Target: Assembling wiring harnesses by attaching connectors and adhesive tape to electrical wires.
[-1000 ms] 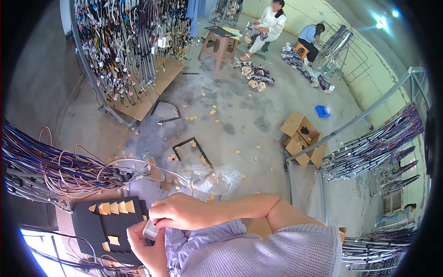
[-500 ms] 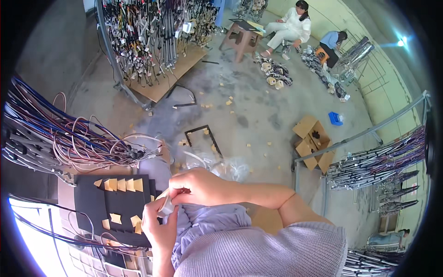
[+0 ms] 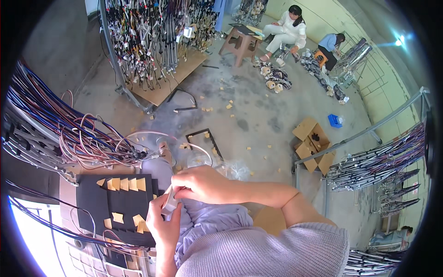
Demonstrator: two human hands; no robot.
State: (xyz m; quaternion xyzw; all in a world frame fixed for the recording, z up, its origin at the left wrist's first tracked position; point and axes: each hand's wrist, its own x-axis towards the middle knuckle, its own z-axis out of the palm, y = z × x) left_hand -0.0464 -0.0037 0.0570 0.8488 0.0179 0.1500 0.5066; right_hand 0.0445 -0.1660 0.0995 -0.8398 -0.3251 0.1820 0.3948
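Observation:
A small white block-shaped part (image 3: 170, 204), perhaps a connector, is held between my two hands above my lap. My left hand (image 3: 162, 224) closes on it from below with thumb and fingers. The right hand (image 3: 199, 183) pinches at its upper end, where a thin tan edge shows; the fingertips partly hide what they grip. Left of the hands lies a stack of black sheets (image 3: 92, 203). Tan paper-like pieces (image 3: 124, 184) stick along its upper part, and several more lie lower down on it.
Bundled blue, red and white cables (image 3: 87, 134) hang at my left. Many wire harnesses (image 3: 157, 41) hang from a rack ahead. At right are an open cardboard box (image 3: 314, 141), a blue bin (image 3: 335, 121) and racked cables (image 3: 369, 161). Two people (image 3: 287, 30) sit at the far side.
My hands and the white part have shifted slightly right. A white cable beyond them now arcs higher. The seated person in white has moved an arm.

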